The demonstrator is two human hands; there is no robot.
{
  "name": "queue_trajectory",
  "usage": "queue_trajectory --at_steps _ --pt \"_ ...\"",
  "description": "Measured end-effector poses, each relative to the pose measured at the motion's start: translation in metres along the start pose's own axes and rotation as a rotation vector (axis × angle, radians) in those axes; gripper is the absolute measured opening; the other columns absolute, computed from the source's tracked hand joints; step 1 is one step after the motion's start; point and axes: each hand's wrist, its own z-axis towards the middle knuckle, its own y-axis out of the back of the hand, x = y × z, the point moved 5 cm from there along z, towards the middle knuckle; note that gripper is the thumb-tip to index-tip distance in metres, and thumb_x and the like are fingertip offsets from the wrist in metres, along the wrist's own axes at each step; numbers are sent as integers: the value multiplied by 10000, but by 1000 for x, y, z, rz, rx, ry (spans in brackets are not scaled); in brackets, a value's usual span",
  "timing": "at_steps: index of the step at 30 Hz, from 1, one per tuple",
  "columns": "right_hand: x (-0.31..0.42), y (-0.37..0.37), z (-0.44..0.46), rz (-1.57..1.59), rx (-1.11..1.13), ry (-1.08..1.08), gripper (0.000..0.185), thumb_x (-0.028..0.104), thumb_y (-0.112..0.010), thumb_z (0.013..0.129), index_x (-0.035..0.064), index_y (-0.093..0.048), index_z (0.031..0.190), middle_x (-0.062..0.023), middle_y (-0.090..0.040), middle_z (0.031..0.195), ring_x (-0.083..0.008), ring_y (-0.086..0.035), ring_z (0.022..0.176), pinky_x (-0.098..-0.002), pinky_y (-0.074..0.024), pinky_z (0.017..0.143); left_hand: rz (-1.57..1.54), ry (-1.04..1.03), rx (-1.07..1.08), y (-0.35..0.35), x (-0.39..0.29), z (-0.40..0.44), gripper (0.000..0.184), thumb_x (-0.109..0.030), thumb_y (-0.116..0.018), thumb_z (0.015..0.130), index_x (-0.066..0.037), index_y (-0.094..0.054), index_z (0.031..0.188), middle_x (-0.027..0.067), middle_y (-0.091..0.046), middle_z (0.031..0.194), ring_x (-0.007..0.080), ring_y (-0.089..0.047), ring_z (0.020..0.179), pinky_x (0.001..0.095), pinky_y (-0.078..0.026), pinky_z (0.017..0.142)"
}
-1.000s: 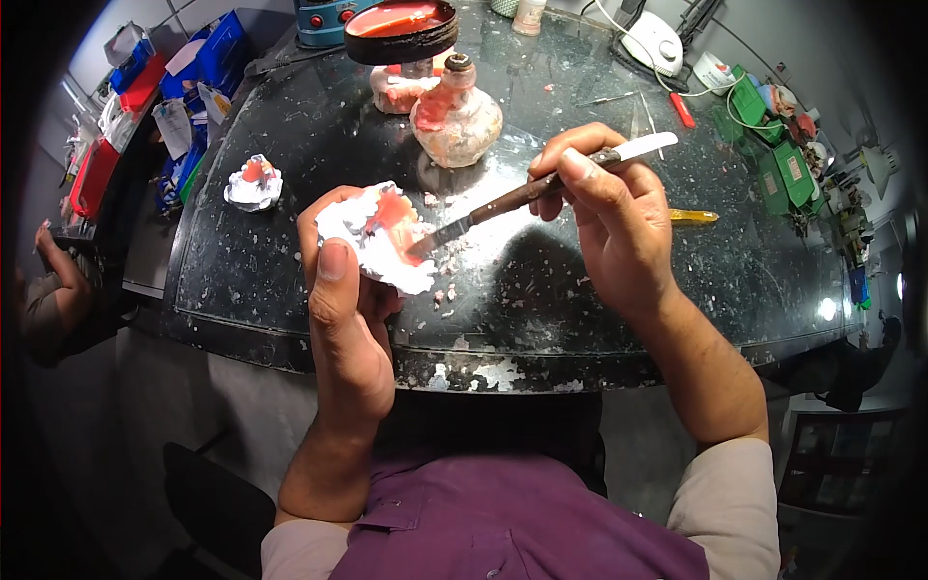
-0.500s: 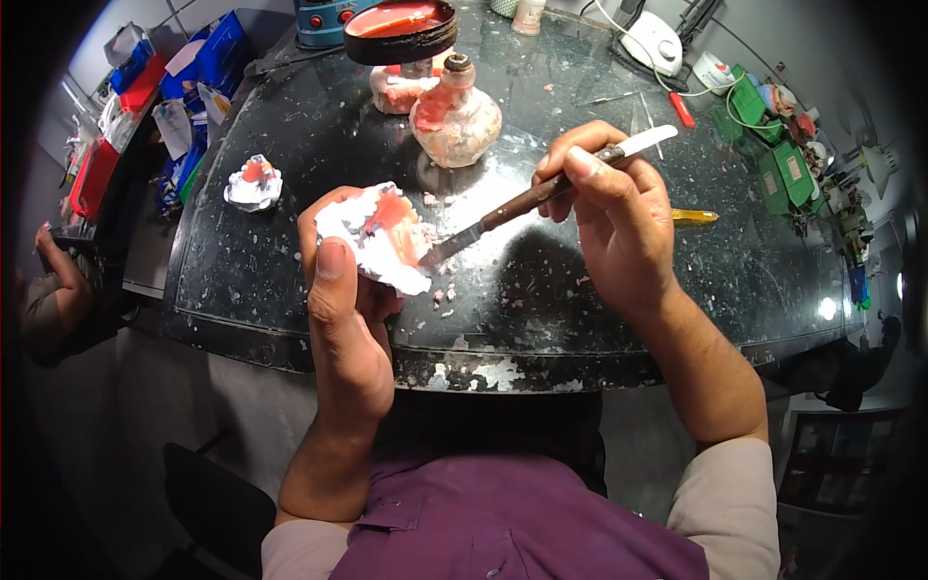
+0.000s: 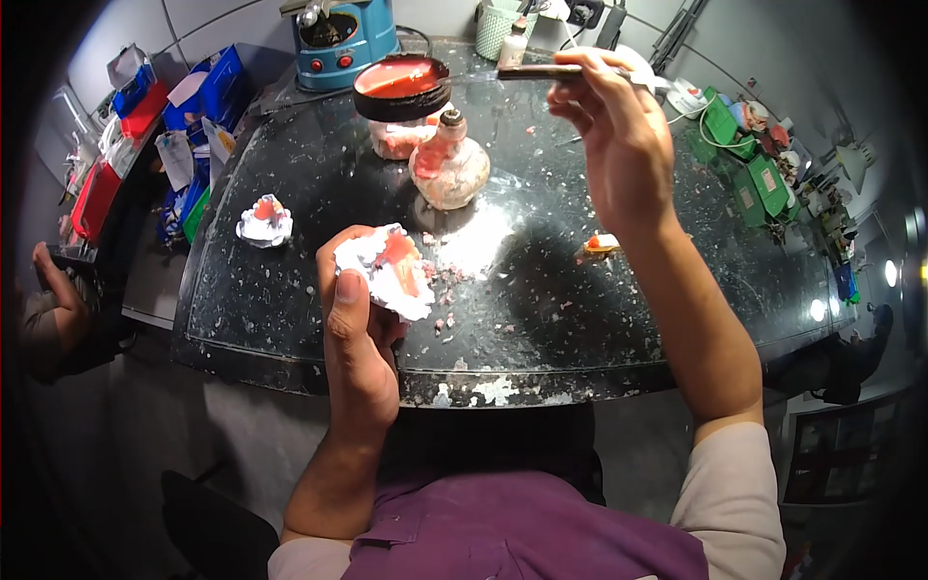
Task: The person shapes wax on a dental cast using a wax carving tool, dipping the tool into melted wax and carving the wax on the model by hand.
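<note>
My left hand [image 3: 356, 314] is closed around a white plaster piece with pink wax [image 3: 389, 271], its thumb on the near side. Raised at the upper right, my right hand [image 3: 614, 126] grips a dark-handled knife [image 3: 541, 72] held nearly level. The blade points left, toward a round dark pan of red wax [image 3: 401, 85], and its tip is hard to make out. Below the pan stands a wax-stained round burner bottle [image 3: 450, 166]. A smaller white plaster piece with pink wax [image 3: 264, 221] lies to the left on the black table [image 3: 319, 329].
A blue device with red knobs [image 3: 346, 48] stands at the back, near a green basket [image 3: 498, 31] and small bottle [image 3: 514, 46]. Green boxes [image 3: 759, 188] line the right side, blue bins [image 3: 208, 92] the left. Another person's arm [image 3: 60, 290] shows at far left.
My right hand has lifted the knife away from the plaster piece, up and back toward the wax pan. The view has tilted up, showing more of the blue device.
</note>
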Motion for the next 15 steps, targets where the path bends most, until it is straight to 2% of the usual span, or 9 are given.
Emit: queue_trajectory --at_steps 1,3,7,9,13,15 --pt "-1 -2 6 -4 1 8 196 197 -534 948 30 -614 1013 -47 -651 929 -109 -585 806 -267 -462 785 -5 -6 4 -1 -1 1 579 -535 -391 939 -68 -465 1274 64 -579 1150 135 -571 1001 250 -474 795" --pt "4 -10 15 -203 68 197 195 200 -558 944 21 -622 988 -53 -664 916 -105 -589 792 -260 -470 774 -17 -29 38 -4 -4 2 568 -537 -400 932 -82 -463 1267 52 -575 1125 130 -565 992 250 -466 812" --pt "3 -22 24 -274 118 289 177 180 -583 936 11 -628 961 -52 -663 896 -109 -599 778 -247 -479 755 12 -59 40 -4 -8 2 557 -538 -405 926 -94 -460 1257 43 -571 1102 116 -560 957 233 -451 776" --pt "-4 -24 27 -276 121 264 186 183 -589 933 2 -624 957 -53 -662 887 -113 -603 772 -243 -481 749 6 -18 42 -4 -7 2 535 -529 -397 929 -108 -455 1255 34 -573 1088 99 -549 915 222 -420 697" --pt "-15 -23 23 -288 99 136 230 233 -587 927 9 -629 959 -62 -654 860 -124 -603 792 -260 -470 773 27 -11 28 -2 -5 1 539 -535 -377 940 -92 -481 1228 30 -591 1053 90 -546 863 226 -382 622" --pt "-35 -9 16 87 -37 -159 238 247 -561 931 20 -630 952 -58 -639 828 -143 -598 794 -297 -459 792 -106 26 16 -3 -4 0 460 -466 -335 978 -80 -459 1194 7 -563 930 44 -491 758 185 -344 602"
